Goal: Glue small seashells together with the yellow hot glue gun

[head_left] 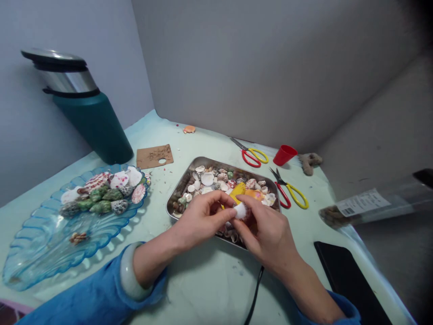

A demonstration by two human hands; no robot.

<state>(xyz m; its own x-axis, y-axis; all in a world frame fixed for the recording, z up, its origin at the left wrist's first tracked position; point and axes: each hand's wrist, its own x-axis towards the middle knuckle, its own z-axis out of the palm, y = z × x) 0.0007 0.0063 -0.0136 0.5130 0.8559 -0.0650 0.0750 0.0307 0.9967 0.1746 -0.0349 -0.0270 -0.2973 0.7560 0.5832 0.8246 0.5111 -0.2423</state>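
Over the front of a metal tray (207, 159), my left hand (205, 215) and my right hand (267, 228) meet, fingers closed. Both hold a small white shell (241, 211) with a darker, ridged edge; the fingers cover part of it. Just behind the fingertips is a yellow object (238, 190) whose lower part is hidden, so its kind is unclear. The tray is filled with many mixed seashells (207, 179), white, brown, green and reddish. A black cord (255, 293) runs from beneath my right hand toward the front.
At left, a blue scalloped dish (61, 243) holds shells. Behind it stand a teal bottle (94, 122) and a cardboard piece (154, 157). Two pairs of scissors (254, 157) and a red cup (285, 155) lie behind and right. A clear bag (365, 207) and a black flat object (352, 280) are farther right.
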